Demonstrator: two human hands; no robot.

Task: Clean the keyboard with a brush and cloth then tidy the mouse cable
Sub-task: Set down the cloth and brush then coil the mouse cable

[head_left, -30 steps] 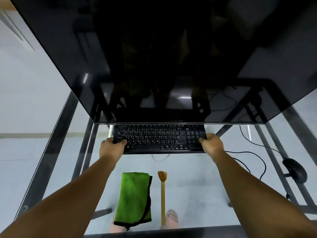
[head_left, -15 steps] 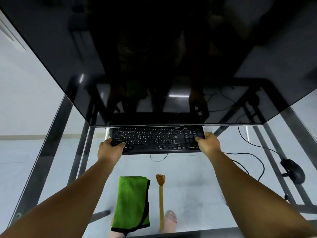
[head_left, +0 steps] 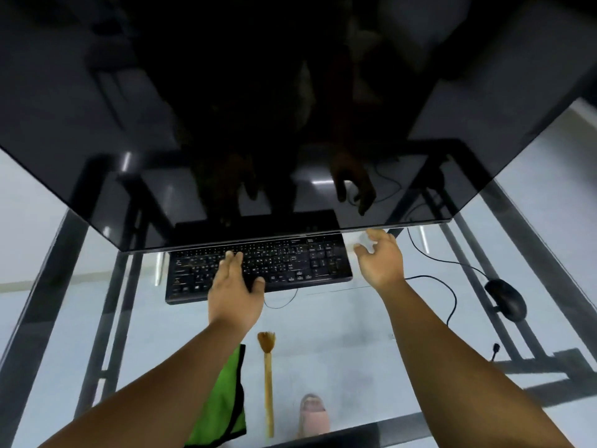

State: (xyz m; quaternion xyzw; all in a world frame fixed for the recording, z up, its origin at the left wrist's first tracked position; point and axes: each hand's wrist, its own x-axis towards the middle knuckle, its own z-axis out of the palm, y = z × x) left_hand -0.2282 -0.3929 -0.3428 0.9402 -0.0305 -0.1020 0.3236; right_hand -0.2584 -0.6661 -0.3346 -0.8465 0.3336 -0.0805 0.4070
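A black keyboard (head_left: 290,266) lies on the glass desk, partly under the edge of a large dark monitor. My left hand (head_left: 234,294) rests flat on its middle keys with fingers spread. My right hand (head_left: 381,260) hovers just right of the keyboard, fingers apart and holding nothing. A wooden-handled brush (head_left: 268,379) lies near me on the glass. Left of it sits a folded green cloth (head_left: 223,405), partly hidden by my left forearm. At the far right rests a black mouse (head_left: 505,299), its cable (head_left: 452,292) looping across the glass.
The monitor (head_left: 290,108) overhangs the back of the desk. The glass top (head_left: 339,334) shows the dark metal frame and the floor beneath. A slippered foot (head_left: 313,415) shows through the glass. A loose cable plug (head_left: 496,347) lies at the right.
Both hands have let go of the keyboard's ends. My left hand has moved onto the keys in the middle; my right hand has lifted off to the right. The keyboard sits nearer me.
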